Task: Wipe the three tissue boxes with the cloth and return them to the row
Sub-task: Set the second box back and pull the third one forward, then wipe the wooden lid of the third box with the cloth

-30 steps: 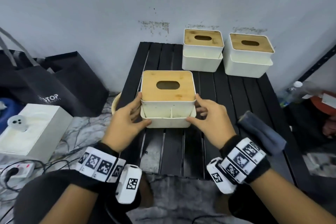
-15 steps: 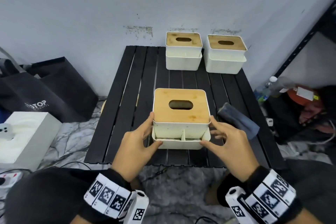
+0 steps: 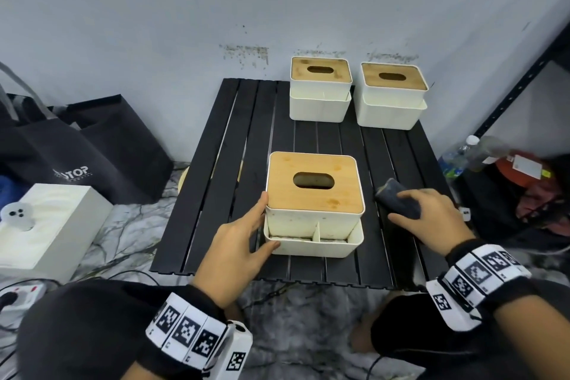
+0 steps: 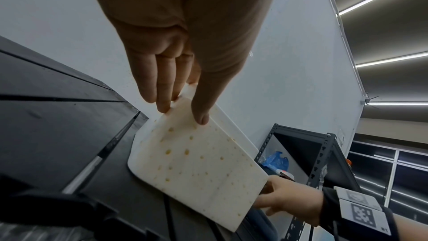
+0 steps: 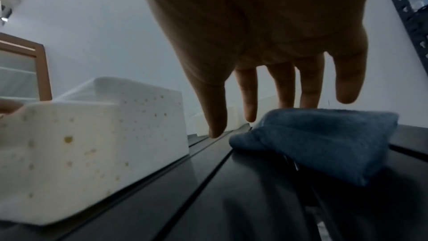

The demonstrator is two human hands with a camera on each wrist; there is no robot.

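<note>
The near tissue box [image 3: 313, 203] is white with a bamboo lid and yellow-brown specks on its sides [image 4: 197, 162] [image 5: 81, 144]. It stands on the black slatted table [image 3: 216, 194] near the front edge. My left hand [image 3: 267, 220] [image 4: 183, 114] rests against its front left corner, fingers straight along the side and thumb on the front. My right hand [image 3: 401, 207] [image 5: 266, 116] hovers open with spread fingers over the folded blue-grey cloth [image 3: 385, 193] [image 5: 324, 140], just right of the box. Two more boxes [image 3: 320, 88] [image 3: 393, 94] stand side by side at the table's back.
A black bag [image 3: 92, 157], a white carton [image 3: 52, 225] and a power strip [image 3: 18, 293] lie on the floor to the left. A dark metal rack [image 3: 524, 80], a bottle [image 3: 459, 157] and a red item [image 3: 524, 170] sit to the right.
The near box came toward the front edge and now stands on the table. My right hand left the box and moved right, over the cloth. My left hand stays on the box.
</note>
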